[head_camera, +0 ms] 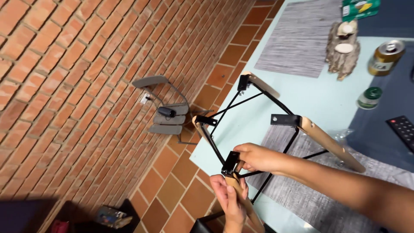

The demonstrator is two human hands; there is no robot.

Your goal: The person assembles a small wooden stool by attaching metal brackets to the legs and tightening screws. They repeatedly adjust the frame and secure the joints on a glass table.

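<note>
Hands first, since there's only the head view to go on. My left hand (227,199) is wrapped around a wooden leg (241,194) low in the frame, fingers curled tight on it, holding it upright so the top end stays put. My right hand (254,157) comes in from the right side and is pinching at the black metal bracket (230,163) that sits on top of that leg, fingertips pressed together on it. I reckon there's a small screw or bolt under those fingertips, but it's too small to tell from here.

The leg belongs to a black wire frame (246,125) with more wooden legs on it, one at the far corner (263,84), one at the left (199,126) and a long one at the right (332,144). The whole thing is tipped up with legs pointing toward me, resting over the edge of the pale blue worktop (319,99), which puts the bracket right where both hands can reach it.

Other stuff on the worktop: a grey woven placemat (297,39), a bark-covered log holder (343,49), a gold drink can (386,57), a small green-lidded jar (370,98), and a black remote (403,129). Off the worktop, a grey chair (166,110) stands against the brick wall (64,86).
</note>
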